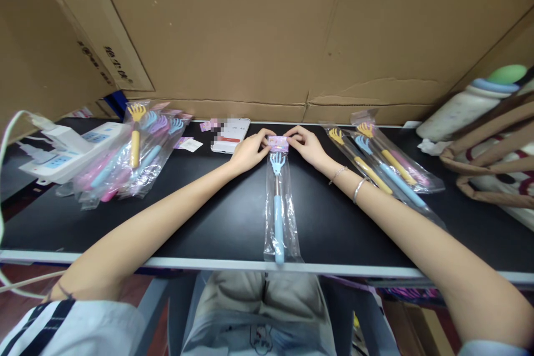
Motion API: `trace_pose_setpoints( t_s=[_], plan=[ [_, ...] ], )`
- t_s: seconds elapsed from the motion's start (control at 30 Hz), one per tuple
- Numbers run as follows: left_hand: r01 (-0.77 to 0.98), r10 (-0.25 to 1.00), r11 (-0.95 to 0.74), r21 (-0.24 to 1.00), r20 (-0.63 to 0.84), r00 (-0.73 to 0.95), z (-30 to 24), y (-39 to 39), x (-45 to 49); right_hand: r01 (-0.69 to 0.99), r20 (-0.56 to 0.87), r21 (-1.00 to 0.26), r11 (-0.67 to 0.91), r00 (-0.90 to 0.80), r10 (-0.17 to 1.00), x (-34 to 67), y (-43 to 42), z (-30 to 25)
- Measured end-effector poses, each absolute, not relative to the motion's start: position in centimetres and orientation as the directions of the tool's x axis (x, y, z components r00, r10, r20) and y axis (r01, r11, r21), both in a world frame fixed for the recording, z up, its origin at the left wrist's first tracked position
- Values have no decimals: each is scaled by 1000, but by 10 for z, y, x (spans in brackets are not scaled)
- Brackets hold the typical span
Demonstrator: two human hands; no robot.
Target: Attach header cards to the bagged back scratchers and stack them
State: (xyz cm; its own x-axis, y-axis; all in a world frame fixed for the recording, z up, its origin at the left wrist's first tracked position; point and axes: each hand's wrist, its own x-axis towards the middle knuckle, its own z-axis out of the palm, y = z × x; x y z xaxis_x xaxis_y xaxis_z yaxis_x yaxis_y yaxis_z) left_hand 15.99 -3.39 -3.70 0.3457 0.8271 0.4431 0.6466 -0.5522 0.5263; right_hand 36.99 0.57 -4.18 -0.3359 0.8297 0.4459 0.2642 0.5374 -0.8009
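A light blue back scratcher (pixel 278 222) lies in a clear plastic bag (pixel 293 233) at the middle of the table, its claw end away from me and its handle reaching the front edge. Across the bag's top sits a small pink and purple header card (pixel 278 144). My left hand (pixel 250 153) pinches the card's left edge between thumb and fingers. On the opposite edge, my right hand (pixel 307 146) is closed the same way. The fingertips partly cover both sides of the card.
Bagged back scratchers lie in a pile (pixel 136 150) at left and another group (pixel 379 158) at right. A power strip (pixel 75 150), a phone (pixel 231 134) and loose cards (pixel 189 144) are on the table. A bottle (pixel 463 105) and brown-handled bag (pixel 492 169) stand far right. Cardboard (pixel 233 28) walls the back.
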Motion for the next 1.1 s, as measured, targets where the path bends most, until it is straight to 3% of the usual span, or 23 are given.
trace_pose_setpoints(
  t_s=[0.13,0.27,0.4,0.9,1.1],
  plan=[
    [718,831,-533,448,438,343,-37,-34,160,376,441,-752,541,-323,837,371,6,-44],
    [781,839,-511,360,407,361,-39,-32,160,603,439,-594,533,-314,842,371,6,-44],
    [796,831,-517,316,410,377,-40,-32,161,723,407,-489,488,-305,861,369,4,-44],
    [836,807,-512,198,446,389,-33,-43,165,802,372,-241,546,-444,815,364,-8,-35],
    [838,734,-536,-99,436,521,-18,-56,167,826,351,-165,540,-463,814,363,-11,-33]
  ],
)
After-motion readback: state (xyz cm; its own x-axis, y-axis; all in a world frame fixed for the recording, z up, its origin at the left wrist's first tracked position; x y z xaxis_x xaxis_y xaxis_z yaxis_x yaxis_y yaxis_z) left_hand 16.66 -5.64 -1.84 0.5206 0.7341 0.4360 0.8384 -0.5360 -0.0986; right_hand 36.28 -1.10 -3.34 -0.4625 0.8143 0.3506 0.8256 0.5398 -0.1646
